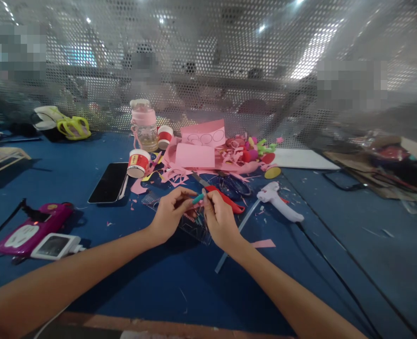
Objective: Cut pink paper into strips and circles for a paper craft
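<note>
Both hands meet over the middle of the table. Pinched in the fingertips of my left hand (171,209) is one end of a small teal piece (197,198). My right hand (220,216) grips its other end between thumb and fingers. Whether the teal piece is paper or something else cannot be made out. Beneath the hands lies a clear plastic sheet or template (197,230), partly covered by them. Just behind my right hand sits a red object (235,205), and dark blue scissor-like handles (235,186) lie beyond it.
A white glue gun (282,205) with a long clear glue stick (220,263) lies right. Pink paper (195,155) and scraps pile up behind. Paper cups (138,164), a bottle (145,127) and a black-screened tablet or phone (109,182) stand left of them; a magenta device (46,226) lies far left.
</note>
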`<action>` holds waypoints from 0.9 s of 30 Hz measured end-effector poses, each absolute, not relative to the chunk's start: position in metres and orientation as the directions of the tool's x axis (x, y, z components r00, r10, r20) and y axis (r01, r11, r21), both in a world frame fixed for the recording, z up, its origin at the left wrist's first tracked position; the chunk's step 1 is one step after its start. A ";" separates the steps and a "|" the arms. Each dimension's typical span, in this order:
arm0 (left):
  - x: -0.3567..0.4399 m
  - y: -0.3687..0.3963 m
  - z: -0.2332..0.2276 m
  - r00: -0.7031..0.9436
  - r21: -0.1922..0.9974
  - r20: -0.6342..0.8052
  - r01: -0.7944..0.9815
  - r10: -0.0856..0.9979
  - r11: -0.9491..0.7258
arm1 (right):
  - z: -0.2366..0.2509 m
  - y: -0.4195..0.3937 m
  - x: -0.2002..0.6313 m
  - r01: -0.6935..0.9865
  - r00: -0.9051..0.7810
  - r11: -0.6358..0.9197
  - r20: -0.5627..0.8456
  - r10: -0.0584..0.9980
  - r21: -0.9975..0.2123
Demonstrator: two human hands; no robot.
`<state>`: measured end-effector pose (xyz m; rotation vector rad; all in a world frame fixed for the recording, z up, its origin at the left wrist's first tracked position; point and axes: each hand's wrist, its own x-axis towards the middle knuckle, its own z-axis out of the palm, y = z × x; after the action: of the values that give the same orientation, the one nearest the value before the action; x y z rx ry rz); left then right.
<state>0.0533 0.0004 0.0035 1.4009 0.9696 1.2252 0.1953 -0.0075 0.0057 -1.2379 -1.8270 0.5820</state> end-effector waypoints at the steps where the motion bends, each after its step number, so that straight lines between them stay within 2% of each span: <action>1: 0.052 0.000 0.003 0.165 0.977 0.214 -0.038 0.963 -0.210 | 0.006 -0.008 0.196 0.511 -0.171 0.407 0.374 0.911 -0.757; 5: 0.049 0.000 -0.001 0.153 0.949 0.313 -0.023 0.937 -0.314 | 0.007 -0.007 0.198 0.427 -0.179 0.423 0.384 0.906 -0.799; 8: 0.046 0.000 -0.005 0.162 0.931 0.361 -0.017 0.918 -0.363 | 0.007 -0.006 0.199 0.339 -0.193 0.390 0.342 0.920 -0.856; 12: 0.044 -0.002 -0.010 0.160 0.908 0.412 0.009 0.897 -0.418 | 0.008 -0.006 0.200 0.255 -0.323 0.393 0.305 0.896 -0.884; 16: 0.043 -0.005 -0.010 0.165 0.859 0.487 0.086 0.858 -0.504 | 0.009 -0.009 0.198 0.306 -0.347 0.464 0.357 0.867 -0.831; 19: 0.042 -0.006 -0.007 0.176 0.791 0.525 0.260 0.833 -0.554 | 0.012 -0.011 0.197 0.362 -0.280 0.479 0.397 0.874 -0.800; 22: 0.043 -0.006 -0.003 0.241 0.725 0.500 0.409 0.832 -0.554 | 0.014 -0.012 0.195 0.411 -0.240 0.482 0.418 0.876 -0.774; 27: 0.047 -0.007 -0.001 0.237 0.754 0.463 0.401 0.854 -0.520 | 0.014 -0.014 0.191 0.414 -0.236 0.480 0.418 0.877 -0.773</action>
<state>0.0470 -0.0065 -0.0012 2.0295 1.1462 1.2310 0.1910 -0.0143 0.0137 -1.0839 -1.8407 0.6567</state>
